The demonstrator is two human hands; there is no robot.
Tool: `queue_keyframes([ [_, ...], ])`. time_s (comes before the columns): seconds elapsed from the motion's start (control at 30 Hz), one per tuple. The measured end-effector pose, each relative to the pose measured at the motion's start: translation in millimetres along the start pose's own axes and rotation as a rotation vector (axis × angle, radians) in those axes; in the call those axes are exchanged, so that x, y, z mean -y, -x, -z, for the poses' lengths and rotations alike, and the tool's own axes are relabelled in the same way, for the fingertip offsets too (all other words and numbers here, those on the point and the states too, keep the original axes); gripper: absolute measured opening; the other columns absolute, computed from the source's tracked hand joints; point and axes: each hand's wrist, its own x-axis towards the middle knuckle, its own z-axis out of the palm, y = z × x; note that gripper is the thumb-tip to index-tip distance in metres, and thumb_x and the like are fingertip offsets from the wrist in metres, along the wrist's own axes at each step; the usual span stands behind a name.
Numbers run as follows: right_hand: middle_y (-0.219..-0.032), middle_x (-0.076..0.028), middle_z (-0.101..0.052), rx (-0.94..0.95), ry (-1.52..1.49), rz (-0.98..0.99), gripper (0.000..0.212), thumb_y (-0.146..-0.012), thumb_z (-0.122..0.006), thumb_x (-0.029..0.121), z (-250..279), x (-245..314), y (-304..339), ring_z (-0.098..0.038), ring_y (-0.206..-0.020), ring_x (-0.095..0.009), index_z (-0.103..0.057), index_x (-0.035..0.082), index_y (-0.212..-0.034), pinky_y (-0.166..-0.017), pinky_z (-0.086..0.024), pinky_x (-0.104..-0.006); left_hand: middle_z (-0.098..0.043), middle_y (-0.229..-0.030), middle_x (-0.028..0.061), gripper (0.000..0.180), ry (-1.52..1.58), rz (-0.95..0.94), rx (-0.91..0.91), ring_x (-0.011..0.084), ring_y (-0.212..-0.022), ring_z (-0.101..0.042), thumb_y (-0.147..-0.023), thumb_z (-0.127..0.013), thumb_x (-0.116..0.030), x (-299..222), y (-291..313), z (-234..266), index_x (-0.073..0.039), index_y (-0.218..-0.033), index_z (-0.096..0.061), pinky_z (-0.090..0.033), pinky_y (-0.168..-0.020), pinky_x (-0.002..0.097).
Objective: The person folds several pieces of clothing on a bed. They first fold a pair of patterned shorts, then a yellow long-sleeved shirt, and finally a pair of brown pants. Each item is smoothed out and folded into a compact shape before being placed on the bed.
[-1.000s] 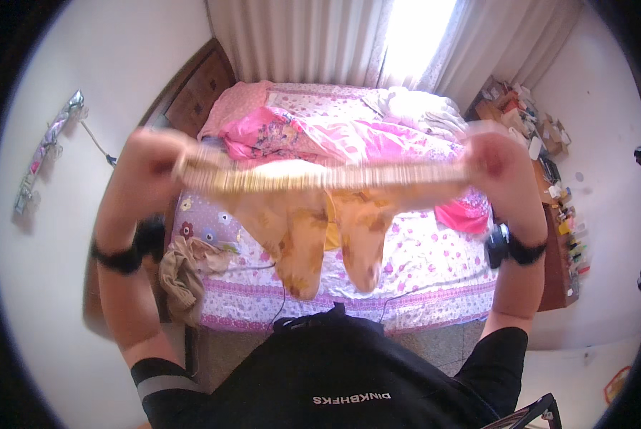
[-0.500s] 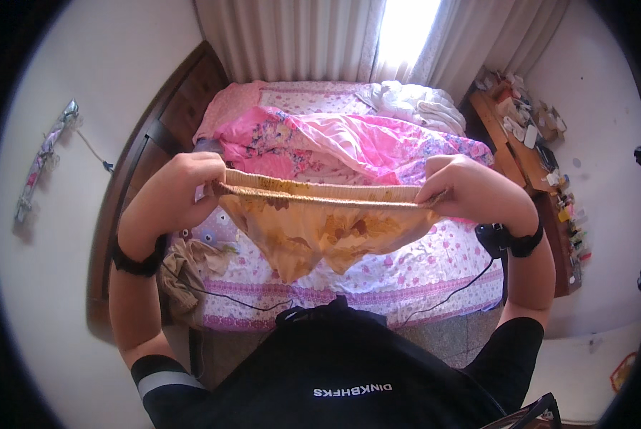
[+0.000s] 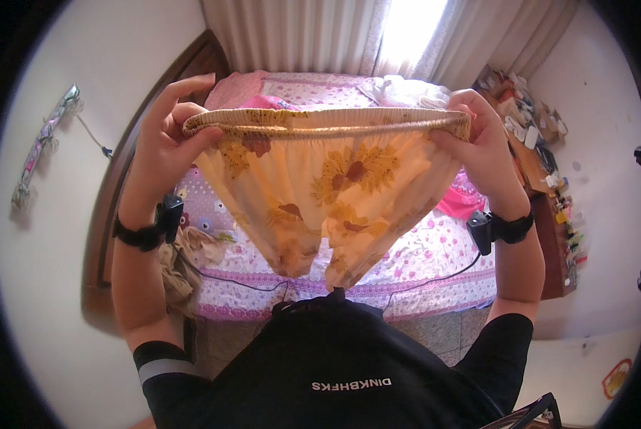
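Note:
A pair of thin yellow pants point(image 3: 349, 179) with a sunflower print hangs in front of me, its elastic waistband stretched wide at the top. My left hand point(image 3: 174, 132) pinches one end of the waistband between thumb and fingers, with the index finger raised off it. At the other end, my right hand point(image 3: 478, 143) grips the band with its thumb on the near side. Both legs of the pants dangle down toward my chest, their lower ends close to my black shirt. Each wrist wears a black strap with a small device and a cable.
Beyond the pants is a bed point(image 3: 435, 264) with a pink and white patterned sheet and a bunched pink quilt point(image 3: 460, 200). Beige clothing point(image 3: 184, 272) lies at its left edge, by the wooden headboard point(image 3: 113, 207). A cluttered wooden desk point(image 3: 524, 161) stands at the right.
Both hands have risen, lifting the waistband higher. The pants now hang longer and more open, with the legs spread into view, and my left index finger has come up.

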Motion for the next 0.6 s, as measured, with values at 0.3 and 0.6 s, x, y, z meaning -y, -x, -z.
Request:
queue_keyframes([
  [0.3,-0.103,-0.005,-0.071,-0.119,-0.335,-0.591,0.031,-0.093,-0.074,0.013,-49.7,-141.1,-42.5,-0.067,-0.090,-0.013,-0.066,-0.003,-0.119,-0.078,-0.057,-0.0273,-0.073,-0.091,0.0022,0.023,0.091,0.447,0.117,0.0069,-0.083,-0.064,-0.095,-0.072,-0.016,114.2,-24.2,-72.1,0.004,-0.106,-0.075,-0.053,-0.074,0.0243],
  [0.6,-0.101,-0.008,-0.072,-0.313,-0.250,-0.079,0.021,-0.092,-0.072,0.011,-154.8,-84.9,6.5,-0.067,-0.091,-0.012,-0.067,-0.001,-0.109,-0.079,-0.055,-0.0270,-0.073,-0.104,0.0105,0.033,0.323,0.246,-0.091,0.0103,-0.093,-0.067,-0.093,-0.073,-0.009,35.8,-6.5,-150.8,0.008,-0.121,-0.066,-0.055,-0.081,0.0236],
])
